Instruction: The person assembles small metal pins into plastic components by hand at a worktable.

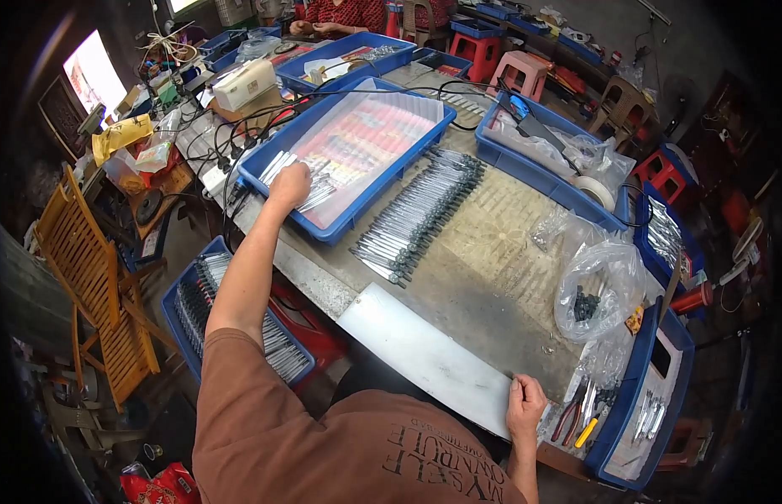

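At the left, a wooden folding chair [97, 277] is seen beside a lower blue tray [213, 245] filled with slim rods. The left hand [292, 185] is held with curled fingers over loose silvery rods [320, 186] at the near left end of a large blue tray [383, 191]; whether any rod is gripped cannot be told. To its right, a long row of dark-ended rods [416, 218] is laid out on the table [483, 286], and a white board [425, 357] is set along the near edge. The right hand [525, 407] is placed at the board's right end, its fingers bent; whether the board is pinched cannot be told. Farther right, dark small parts [586, 307] are held in a clear plastic bag [609, 273], with a yellow-handled tool [587, 432] nearer.
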A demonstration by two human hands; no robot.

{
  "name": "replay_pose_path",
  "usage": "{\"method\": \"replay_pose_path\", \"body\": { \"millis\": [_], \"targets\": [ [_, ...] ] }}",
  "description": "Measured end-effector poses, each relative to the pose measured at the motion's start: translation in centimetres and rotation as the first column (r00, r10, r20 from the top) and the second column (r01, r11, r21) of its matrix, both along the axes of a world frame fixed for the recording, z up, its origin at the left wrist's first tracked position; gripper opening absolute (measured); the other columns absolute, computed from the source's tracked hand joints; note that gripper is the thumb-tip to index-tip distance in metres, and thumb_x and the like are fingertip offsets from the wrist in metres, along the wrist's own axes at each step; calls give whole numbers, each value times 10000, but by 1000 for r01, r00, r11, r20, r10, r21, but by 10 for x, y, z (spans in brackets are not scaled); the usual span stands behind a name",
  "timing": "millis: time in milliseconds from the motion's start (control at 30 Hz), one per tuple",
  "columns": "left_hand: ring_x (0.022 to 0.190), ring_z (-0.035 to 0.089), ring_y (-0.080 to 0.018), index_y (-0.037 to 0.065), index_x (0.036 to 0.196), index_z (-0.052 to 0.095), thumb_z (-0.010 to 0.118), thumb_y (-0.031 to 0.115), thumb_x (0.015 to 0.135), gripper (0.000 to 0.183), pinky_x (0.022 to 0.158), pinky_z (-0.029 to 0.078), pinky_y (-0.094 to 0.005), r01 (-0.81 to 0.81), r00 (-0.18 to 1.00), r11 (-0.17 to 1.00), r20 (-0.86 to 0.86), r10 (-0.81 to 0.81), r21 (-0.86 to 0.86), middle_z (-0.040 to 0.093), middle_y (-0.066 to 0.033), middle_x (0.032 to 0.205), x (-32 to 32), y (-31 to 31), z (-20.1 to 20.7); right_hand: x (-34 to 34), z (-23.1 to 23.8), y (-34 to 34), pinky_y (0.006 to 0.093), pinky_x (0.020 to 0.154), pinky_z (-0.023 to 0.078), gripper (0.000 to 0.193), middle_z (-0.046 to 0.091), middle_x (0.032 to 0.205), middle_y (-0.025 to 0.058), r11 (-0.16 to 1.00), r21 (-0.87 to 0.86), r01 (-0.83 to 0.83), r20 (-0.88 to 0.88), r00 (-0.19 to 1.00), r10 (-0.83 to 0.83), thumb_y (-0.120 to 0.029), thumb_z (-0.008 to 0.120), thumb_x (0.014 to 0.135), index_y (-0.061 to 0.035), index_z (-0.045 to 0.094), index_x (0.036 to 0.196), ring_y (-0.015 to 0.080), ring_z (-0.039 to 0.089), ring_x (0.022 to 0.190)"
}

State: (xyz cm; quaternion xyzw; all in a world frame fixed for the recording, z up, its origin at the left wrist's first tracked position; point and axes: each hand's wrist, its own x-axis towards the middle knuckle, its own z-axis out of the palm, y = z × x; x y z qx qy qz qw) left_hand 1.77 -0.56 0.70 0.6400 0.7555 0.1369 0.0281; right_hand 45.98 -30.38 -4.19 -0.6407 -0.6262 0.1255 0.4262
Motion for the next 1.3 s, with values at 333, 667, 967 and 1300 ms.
{"method": "replay_pose_path", "body": {
  "millis": [333,667,967,1300],
  "targets": [
    [706,477,-40,9,898,568,581,80,825,103,633,390,-181,402,132,866,917,-376,297,538,38,775,118,-88,25,4,9,0,328,509,397,56,523,640,129,999,-19,48,13,999,-48,-29,552,768,5,578,805,256,508,547],
    [738,509,-52,20,934,576,584,68,830,115,675,410,-187,728,-261,667,963,61,155,582,10,831,228,-180,-8,-21,38,12,264,509,398,84,542,694,85,997,-64,-42,-246,969,25,-56,567,803,9,585,853,158,500,559],
    [659,483,-59,37,905,596,596,102,826,102,591,366,-191,702,-308,707,934,184,92,582,5,778,274,-213,-17,-27,31,8,219,662,421,165,578,837,31,950,-156,-269,-575,807,134,-131,549,864,19,582,926,84,519,738],
    [643,479,-67,27,895,598,605,102,817,109,579,384,-201,699,-246,714,952,180,46,599,-15,818,278,-219,-25,-27,26,1,227,625,421,105,568,775,26,943,-150,-296,-661,740,126,-97,581,834,5,566,849,77,510,713]
  ]
}}
